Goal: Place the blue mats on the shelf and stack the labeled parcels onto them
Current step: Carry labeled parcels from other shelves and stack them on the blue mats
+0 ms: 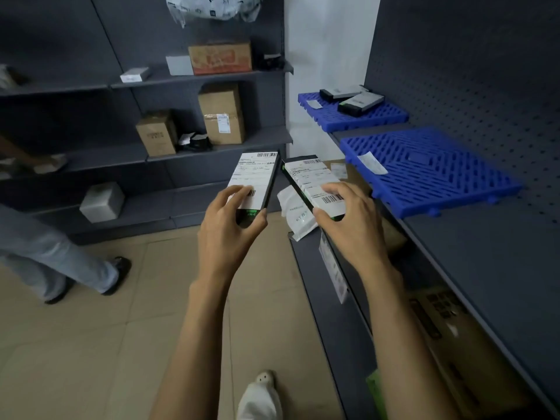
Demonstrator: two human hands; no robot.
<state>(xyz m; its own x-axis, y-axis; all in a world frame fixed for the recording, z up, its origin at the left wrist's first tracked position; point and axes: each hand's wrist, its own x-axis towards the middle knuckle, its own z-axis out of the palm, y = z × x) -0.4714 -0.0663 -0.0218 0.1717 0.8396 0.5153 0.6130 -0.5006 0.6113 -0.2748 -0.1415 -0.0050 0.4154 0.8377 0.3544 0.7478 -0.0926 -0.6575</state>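
My left hand (228,216) grips a slim black parcel (257,174) with a white barcode label, held up over the floor. Beside it, my right hand (348,213) grips a second labeled black parcel (309,180), close to the front edge of the grey shelf (491,253) on the right. Two blue slotted mats lie on that shelf. The near mat (430,171) bears only a small white slip. The far mat (354,116) carries two black labeled parcels (357,103), one leaning across the other.
Grey shelving on the left holds cardboard boxes (222,116) and small white boxes. Another person's legs (60,262) stand at the left on the tiled floor. A white poly bag (298,216) and brown cartons (454,328) sit on the lower right shelf. My shoe (260,395) shows below.
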